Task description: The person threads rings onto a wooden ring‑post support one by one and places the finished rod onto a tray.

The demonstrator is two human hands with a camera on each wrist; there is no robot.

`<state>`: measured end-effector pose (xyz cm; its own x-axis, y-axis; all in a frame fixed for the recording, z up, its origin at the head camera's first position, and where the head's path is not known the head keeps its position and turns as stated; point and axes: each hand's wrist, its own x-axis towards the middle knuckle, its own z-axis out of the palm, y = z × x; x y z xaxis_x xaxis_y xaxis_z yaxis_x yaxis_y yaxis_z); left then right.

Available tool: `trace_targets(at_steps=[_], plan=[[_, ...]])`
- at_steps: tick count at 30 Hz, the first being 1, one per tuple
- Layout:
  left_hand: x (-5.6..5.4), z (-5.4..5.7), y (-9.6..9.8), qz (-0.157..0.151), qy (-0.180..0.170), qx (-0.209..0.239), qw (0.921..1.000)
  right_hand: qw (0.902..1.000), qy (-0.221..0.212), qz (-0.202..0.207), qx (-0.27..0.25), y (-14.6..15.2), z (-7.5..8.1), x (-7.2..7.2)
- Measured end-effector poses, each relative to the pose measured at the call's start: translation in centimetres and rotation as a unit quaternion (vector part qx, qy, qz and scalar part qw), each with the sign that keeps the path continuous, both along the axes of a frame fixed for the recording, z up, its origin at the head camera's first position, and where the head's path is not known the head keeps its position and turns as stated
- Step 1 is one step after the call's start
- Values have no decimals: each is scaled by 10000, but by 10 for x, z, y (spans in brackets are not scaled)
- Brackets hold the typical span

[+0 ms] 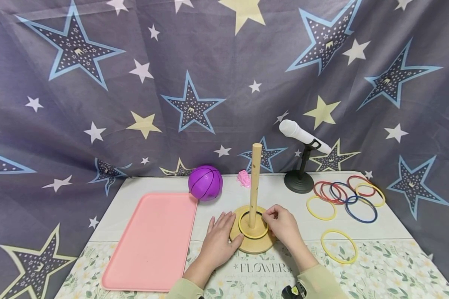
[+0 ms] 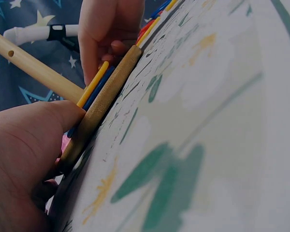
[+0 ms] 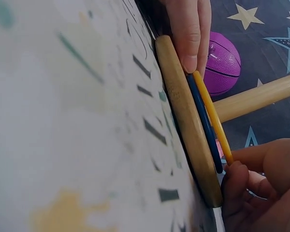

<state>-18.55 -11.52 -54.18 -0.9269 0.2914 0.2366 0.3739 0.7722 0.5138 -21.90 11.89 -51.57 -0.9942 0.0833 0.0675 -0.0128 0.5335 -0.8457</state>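
Observation:
A wooden peg stand stands upright on the table, its peg [image 1: 256,182] rising from a round base [image 1: 252,246]. A yellow ring [image 1: 255,237] encircles the peg low down, just above a blue ring [image 2: 93,96] lying on the base. My right hand [image 1: 284,226] pinches the yellow ring's right side between thumb and fingers, as the right wrist view shows closely. At the base's left edge, my left hand [image 1: 220,237] grips the stand, thumb near the front and fingers along the side. Some of its fingertips are hidden in the left wrist view.
A pink tray [image 1: 149,243] lies to the left. Behind are a purple ball [image 1: 205,183], a small pink object [image 1: 244,178] and a white microphone [image 1: 301,133] on a black stand [image 1: 299,182]. One yellow ring [image 1: 339,261] lies at right, before several red, blue and yellow rings [image 1: 361,221].

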Motion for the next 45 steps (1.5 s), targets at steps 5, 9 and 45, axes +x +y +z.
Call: trace_targets(at_steps=[5, 9, 45], plan=[[0, 0, 0, -9, 19, 20, 10000, 9995, 36, 59, 308, -1, -1, -2], [-1, -1, 0, -1, 9, 14, 10000, 9987, 96, 107, 489, -1, -2, -4], [2, 2, -2, -72, 96, 71, 9999, 9985, -199, 79, -504, 29, 26, 20]])
